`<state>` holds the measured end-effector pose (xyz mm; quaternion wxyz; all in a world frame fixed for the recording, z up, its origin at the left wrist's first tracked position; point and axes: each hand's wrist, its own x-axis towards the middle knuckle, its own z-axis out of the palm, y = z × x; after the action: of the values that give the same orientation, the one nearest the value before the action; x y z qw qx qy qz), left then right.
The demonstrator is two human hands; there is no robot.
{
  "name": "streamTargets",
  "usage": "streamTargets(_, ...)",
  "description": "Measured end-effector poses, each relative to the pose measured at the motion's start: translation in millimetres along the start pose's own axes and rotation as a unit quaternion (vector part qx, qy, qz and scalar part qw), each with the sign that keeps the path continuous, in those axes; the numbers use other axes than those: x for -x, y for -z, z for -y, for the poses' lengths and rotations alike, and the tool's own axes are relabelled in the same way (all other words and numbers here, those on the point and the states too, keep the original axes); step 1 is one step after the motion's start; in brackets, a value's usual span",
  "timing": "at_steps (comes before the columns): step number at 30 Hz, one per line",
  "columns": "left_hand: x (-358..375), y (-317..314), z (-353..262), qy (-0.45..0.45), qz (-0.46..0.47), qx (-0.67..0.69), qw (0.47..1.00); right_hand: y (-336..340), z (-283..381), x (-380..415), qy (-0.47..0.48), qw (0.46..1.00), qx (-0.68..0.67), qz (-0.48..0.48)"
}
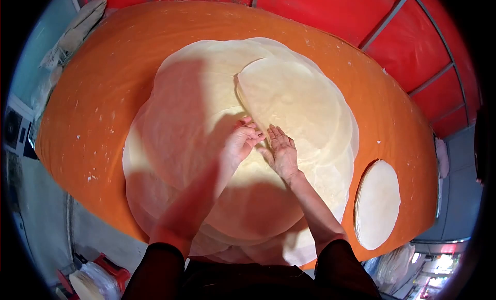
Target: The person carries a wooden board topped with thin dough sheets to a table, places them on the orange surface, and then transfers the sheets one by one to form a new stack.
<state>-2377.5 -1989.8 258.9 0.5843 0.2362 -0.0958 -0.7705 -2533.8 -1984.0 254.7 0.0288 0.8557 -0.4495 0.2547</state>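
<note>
Many thin, round, cream-coloured sheets [170,145], like flatbread or dough wrappers, lie overlapping in a wide pile before me. On the pile's upper right rests a smaller layered piece [289,98] with a raised, straight-looking left edge, perhaps folded. My left hand [244,139] is at the lower end of that edge, its thumb and fingers pinched together on it. Just to the right, my right hand [281,151] lies flat with fingers stretched out, touching the same edge. The two hands almost meet. My left fingertips partly hide what they grip.
An orange cloth [98,119] covers the large table under the pile. A separate stack of round sheets [378,204] lies at the right. Red panels [310,16] stand behind the table. At lower left, a red stool [111,269] carries plastic-wrapped things.
</note>
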Motion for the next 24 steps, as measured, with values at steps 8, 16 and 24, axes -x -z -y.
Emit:
streamTargets(8,53,103,-26,-0.432,-0.164,-0.517,0.72,67,-32,-61,-0.027,0.993,-0.026,0.115)
streamTargets(16,206,74,-59,-0.03,-0.292,-0.174,0.94,90,69,28,0.161,0.958,0.01,0.237)
streamTargets(24,233,50,-10,0.124,0.022,0.141,0.982,78,127,93,0.122,0.984,-0.07,0.105)
